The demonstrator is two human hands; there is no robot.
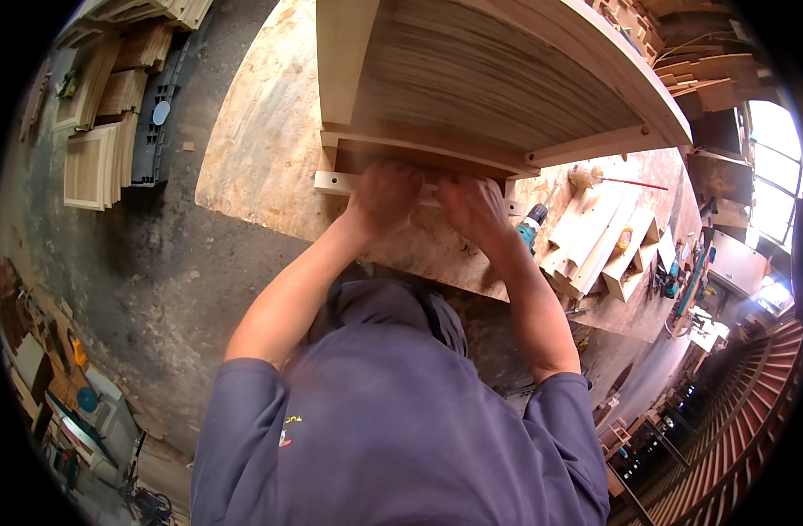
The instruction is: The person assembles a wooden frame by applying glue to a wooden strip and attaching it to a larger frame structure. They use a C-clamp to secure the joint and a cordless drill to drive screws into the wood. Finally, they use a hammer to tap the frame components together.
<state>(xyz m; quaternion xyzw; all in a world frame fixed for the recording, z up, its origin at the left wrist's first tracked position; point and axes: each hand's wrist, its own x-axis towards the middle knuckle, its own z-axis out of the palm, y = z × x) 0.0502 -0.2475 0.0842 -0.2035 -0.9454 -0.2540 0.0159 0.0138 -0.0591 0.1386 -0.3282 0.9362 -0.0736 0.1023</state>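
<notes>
A large pale wooden cabinet frame with a grained panel stands on the worktable in front of me. Along its near lower side lies a light wooden rail with a small hole near its left end. My left hand is closed on the rail, fingers curled toward the cabinet. Close beside it, my right hand is also closed, at the rail's right half. Both sets of fingertips are partly hidden in the shaded gap under the panel.
On the plywood tabletop, right of my hands, lie a teal cordless drill, a bottle with a thin red tube and several wooden pieces. Stacked wooden panels stand at the far left on the floor.
</notes>
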